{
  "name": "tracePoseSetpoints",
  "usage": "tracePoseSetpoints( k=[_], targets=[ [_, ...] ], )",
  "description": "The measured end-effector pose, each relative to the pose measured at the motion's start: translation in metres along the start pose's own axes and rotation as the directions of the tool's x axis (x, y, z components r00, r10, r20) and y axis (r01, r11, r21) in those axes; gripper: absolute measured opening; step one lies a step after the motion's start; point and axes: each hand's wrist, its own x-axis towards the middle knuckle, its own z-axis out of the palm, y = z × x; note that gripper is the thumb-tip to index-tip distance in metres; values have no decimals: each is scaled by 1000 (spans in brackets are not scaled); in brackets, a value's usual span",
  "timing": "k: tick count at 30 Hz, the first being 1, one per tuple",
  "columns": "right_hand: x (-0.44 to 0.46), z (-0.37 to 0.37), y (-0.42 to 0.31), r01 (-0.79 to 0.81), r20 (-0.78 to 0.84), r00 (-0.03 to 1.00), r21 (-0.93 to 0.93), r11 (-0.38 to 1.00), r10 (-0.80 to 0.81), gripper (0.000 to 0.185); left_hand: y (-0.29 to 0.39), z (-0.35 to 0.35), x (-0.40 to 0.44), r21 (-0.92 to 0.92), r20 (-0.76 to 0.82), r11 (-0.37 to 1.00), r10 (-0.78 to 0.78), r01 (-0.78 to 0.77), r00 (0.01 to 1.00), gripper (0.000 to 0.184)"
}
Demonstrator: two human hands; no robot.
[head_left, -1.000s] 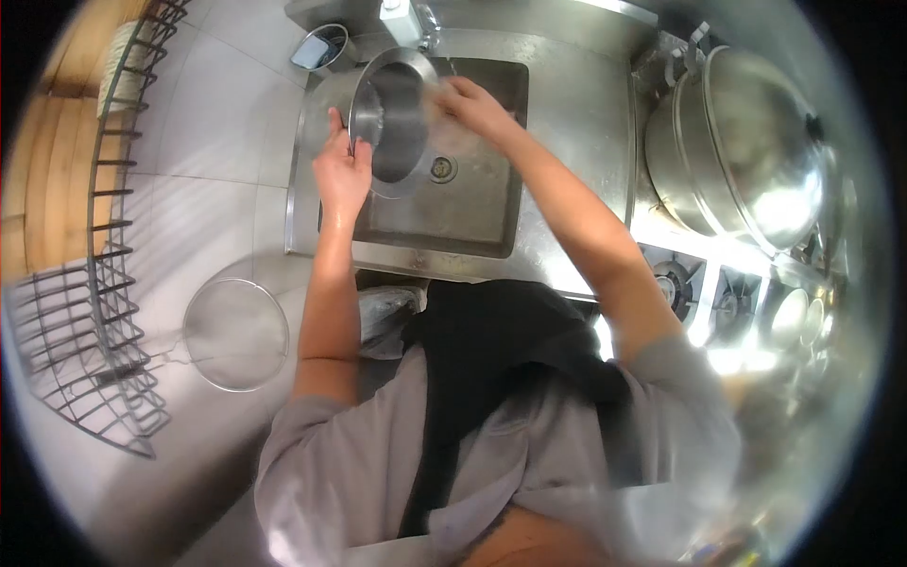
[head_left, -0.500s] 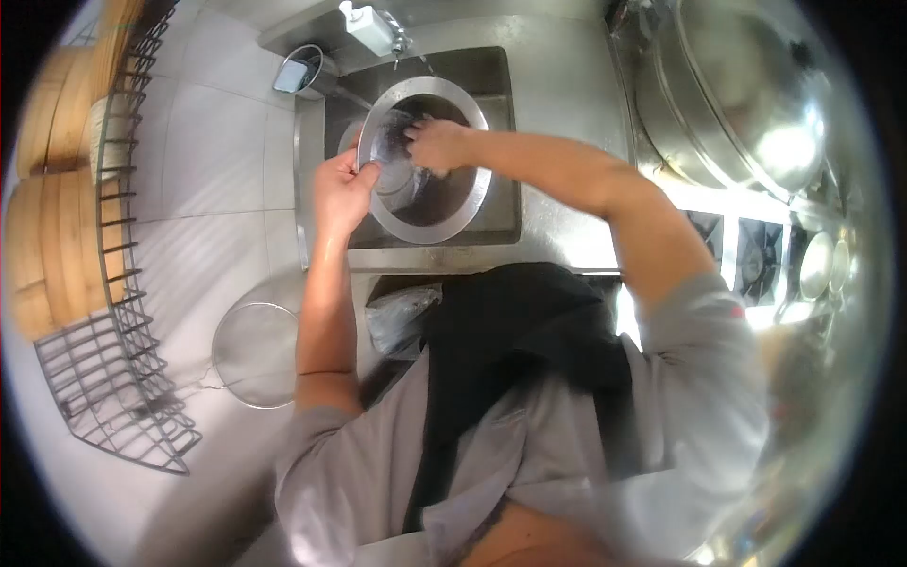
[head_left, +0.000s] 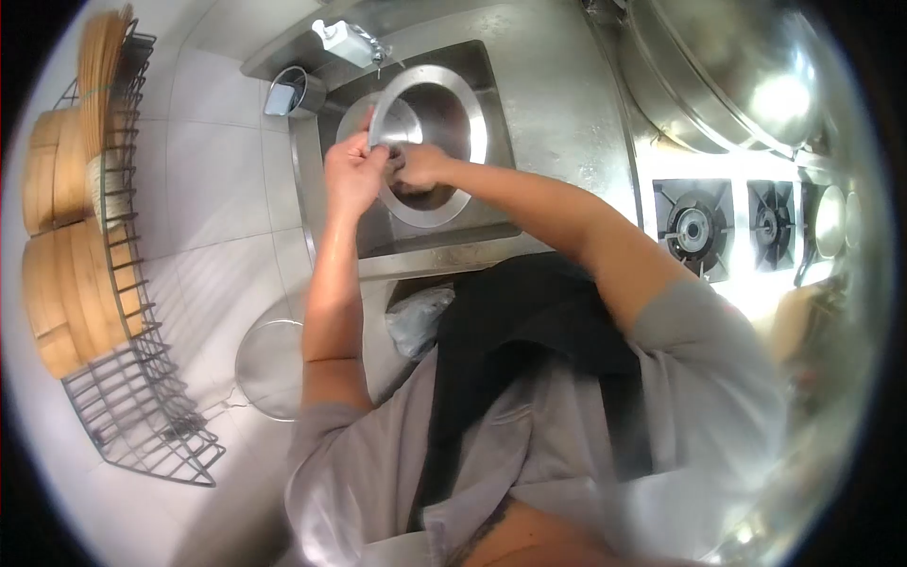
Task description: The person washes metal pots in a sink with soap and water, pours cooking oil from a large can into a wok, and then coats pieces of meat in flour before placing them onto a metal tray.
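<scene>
A shiny metal bowl (head_left: 475,113) with a wide flat rim is held tilted over the sink (head_left: 491,71). My left hand (head_left: 355,172) grips the rim on the left, thumb over the edge. Inside the bowl, my right hand (head_left: 421,168) presses against the near-left wall, close to the left hand. Its fingers are curled, and whatever lies under them, if anything, is too dark and small to name. The bowl's underside is hidden. Behind the bowl is the tap (head_left: 380,55).
A white dispenser (head_left: 342,42) and a metal container (head_left: 300,93) stand behind the sink. At left, a wire rack (head_left: 142,397) holds bamboo steamers (head_left: 80,293). A round strainer (head_left: 274,364) hangs below. Gas burners (head_left: 693,230) and large metal pots (head_left: 727,85) are at right.
My right hand has moved from the middle of the bowl toward the near-left wall, beside my left hand. My left hand still holds the rim. The camera view has shifted slightly.
</scene>
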Motion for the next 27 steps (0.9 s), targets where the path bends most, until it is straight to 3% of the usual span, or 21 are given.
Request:
tracePoseSetpoints(
  k=[1, 2, 3, 4, 6, 7, 8, 9, 10, 11, 12, 14, 16, 17, 18, 19, 20, 22, 24, 25, 27],
  targets=[
    [11, 18, 0, -30, 72, 997, 488, 872, -7, 40, 4, 7, -3, 93, 34, 996, -5, 2, 999, 9],
    [16, 32, -5, -80, 126, 991, 849, 522, -52, 38, 6, 13, -4, 184, 70, 983, -11, -2, 998, 10],
    [-12, 5, -39, -115, 108, 993, 963, 245, 42, 32, -4, 15, -5, 169, 89, 984, 42, -57, 995, 11],
    [-5, 5, -41, -111, 102, 993, 965, 236, 52, 32, -3, 13, -8, 169, 104, 984, 43, -60, 994, 11],
    [15, -5, -47, 207, -187, 967, 972, -108, 175, 25, 3, 9, -17, 173, 67, 984, 27, -38, 997, 10],
    [19, -17, -42, 289, -361, 895, 917, 276, 261, 26, 7, 7, -18, 125, 39, 989, 70, -74, 997, 9],
    [12, -29, -36, 332, -542, 826, 690, 643, 155, 30, 13, 6, -20, 80, 11, 990, 113, -113, 994, 10],
    [5, -42, -31, 281, -697, 716, 341, 897, 40, 33, 16, 0, -19, 16, 11, 994, 112, -112, 994, 12],
    [-1, -50, -19, 217, -727, 641, -134, 967, -244, 40, 19, -4, -18, 18, 19, 996, 83, -84, 996, 12],
    [5, -44, -2, 225, -746, 555, -290, 930, -367, 40, 23, -8, -16, 21, 28, 998, 55, -56, 998, 13],
    [3, -34, 8, 226, -747, 551, -295, 928, -372, 40, 27, -12, -14, 24, 36, 999, 27, -28, 999, 13],
    [-6, -20, 17, 64, -407, 867, -483, 873, -289, 37, 19, -1, -10, 20, 11, 996, 89, -90, 996, 14],
    [-35, -32, -14, -109, -61, 992, -20, 994, 108, 36, 11, 18, -14, 57, 3, 994, 95, -95, 996, 16],
    [-19, -4, 5, 63, 52, 996, 54, 997, -66, 38, 5, 27, -20, 58, 1, 994, 91, -91, 996, 16],
    [-17, 13, 11, 65, 93, 991, 310, 949, -98, 39, -6, 40, -25, -44, -41, 993, 109, -111, 993, 23],
    [-15, 30, 17, 37, 134, 982, 544, 838, -131, 40, -9, 41, -30, 16, 18, 996, 83, -84, 996, 20],
    [-31, 39, 6, -130, 166, 986, 838, 529, -20, 40, -12, 41, -36, 77, 74, 995, 54, -59, 996, 18],
    [-28, 49, 22, -78, 122, 992, 837, 542, -45, 47, -23, 43, -48, 104, 69, 991, 72, -79, 995, 14],
    [-59, 10, 30, -21, 523, 815, 457, 889, -249, 40, -31, 38, -56, 162, -5, 975, 153, -151, 988, 14],
    [-82, -10, 22, -100, 504, 861, 285, 953, -60, 32, -34, 32, -58, 99, -27, 986, 136, -132, 990, 13],
    [-103, -48, 21, -133, 509, 861, 189, 973, 19, 27, -31, 21, -61, 20, -129, 988, 158, -156, 979, 13]
  ],
)
